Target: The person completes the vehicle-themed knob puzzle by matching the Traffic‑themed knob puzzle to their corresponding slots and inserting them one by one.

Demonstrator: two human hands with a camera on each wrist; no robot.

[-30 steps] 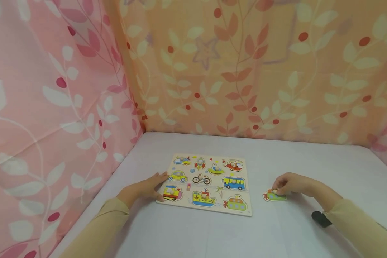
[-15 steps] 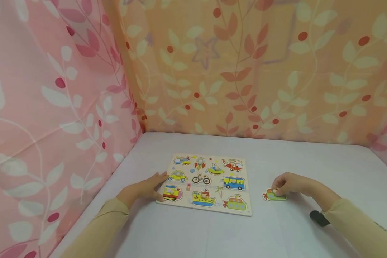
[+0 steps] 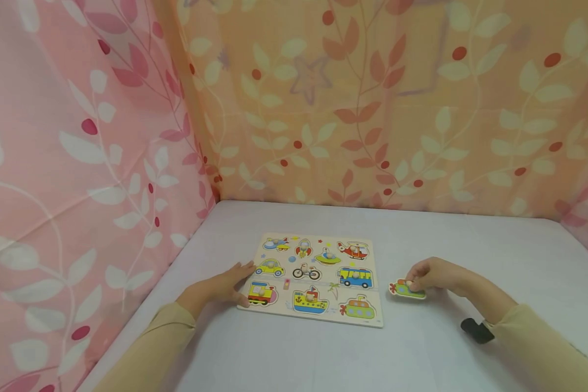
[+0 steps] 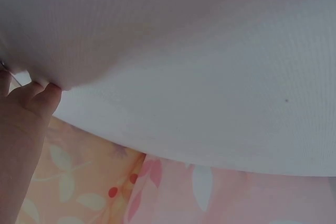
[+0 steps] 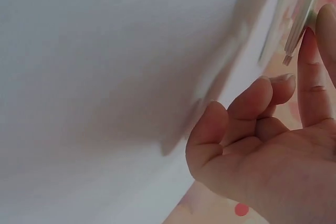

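Observation:
A wooden knob puzzle board (image 3: 284, 310) lies flat on the table, with pictures of vehicles in rows. Most pictures carry a round knob; none shows on the green submarine picture (image 3: 359, 309) at its lower right corner. My left hand (image 3: 224, 286) rests at the board's left edge, fingers spread, thumb by the train piece (image 3: 261, 294). To the right of the board, my right hand (image 3: 436, 274) pinches the submarine puzzle piece (image 3: 400, 288) by its knob. In the right wrist view this piece (image 5: 300, 24) appears edge-on, raised off the table, with the other fingers loosely bent.
A white cloth covers the table (image 3: 343, 359). Floral curtains enclose it, pink (image 3: 88, 179) at the left and orange (image 3: 362, 125) behind. A black object (image 3: 477, 330) sits by the right sleeve, apparently at the wrist.
My right hand has lifted the submarine piece off the table and shifted it slightly left towards the board. My left hand and the board have stayed in place.

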